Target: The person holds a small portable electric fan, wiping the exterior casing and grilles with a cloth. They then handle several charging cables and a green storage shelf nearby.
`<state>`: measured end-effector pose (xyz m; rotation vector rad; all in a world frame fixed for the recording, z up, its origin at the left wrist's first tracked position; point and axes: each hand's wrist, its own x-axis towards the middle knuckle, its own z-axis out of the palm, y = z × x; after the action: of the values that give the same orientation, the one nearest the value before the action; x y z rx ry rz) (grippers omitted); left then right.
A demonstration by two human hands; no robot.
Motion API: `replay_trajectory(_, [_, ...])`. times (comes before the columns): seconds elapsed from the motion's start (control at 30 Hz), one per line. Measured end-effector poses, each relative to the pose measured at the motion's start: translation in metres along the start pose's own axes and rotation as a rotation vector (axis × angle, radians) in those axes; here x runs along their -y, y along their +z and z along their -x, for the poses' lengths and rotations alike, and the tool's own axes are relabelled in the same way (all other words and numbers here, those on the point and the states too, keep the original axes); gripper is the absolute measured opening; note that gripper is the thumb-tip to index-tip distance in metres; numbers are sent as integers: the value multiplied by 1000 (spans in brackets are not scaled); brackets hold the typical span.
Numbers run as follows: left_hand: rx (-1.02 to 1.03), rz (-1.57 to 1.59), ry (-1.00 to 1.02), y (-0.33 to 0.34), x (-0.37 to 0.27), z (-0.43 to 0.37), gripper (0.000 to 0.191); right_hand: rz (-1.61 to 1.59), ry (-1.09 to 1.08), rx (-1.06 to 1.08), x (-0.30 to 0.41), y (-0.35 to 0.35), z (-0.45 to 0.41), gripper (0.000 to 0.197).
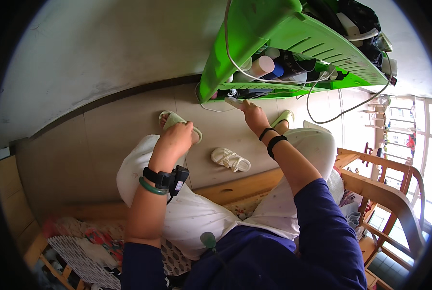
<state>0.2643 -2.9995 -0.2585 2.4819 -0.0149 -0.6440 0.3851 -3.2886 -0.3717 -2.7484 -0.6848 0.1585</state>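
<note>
My right hand (253,113) grips a small pale object (234,102), possibly a power strip or remote, by the lowest shelf of a green plastic rack (237,47). My left hand (175,139) is half closed above my left foot, which wears a light green slipper (173,119); whether its fingers hold anything is hidden. A white cable (234,54) hangs across the front of the rack and loops to the right. Pink, blue and black containers, among them a pink-lidded one (263,66), stand on the middle shelf.
A white woven sandal (230,159) lies on the tiled floor (107,145) between my feet. Beneath me is a wooden bed frame (237,186) with patterned bedding. Wooden rails (382,192) curve at the right, near a bright window. A wall (110,40) rises beyond the floor.
</note>
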Motion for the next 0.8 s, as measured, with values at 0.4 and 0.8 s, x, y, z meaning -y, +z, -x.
replay_trajectory(0.4, [32,23,-122,-3,37,-5,22,55,-242,47,5,27,-57,18])
replay_trajectory(0.8, [83,27,-153,-7,32,-7,20,-41,-136,-15,-6,67,-79,12])
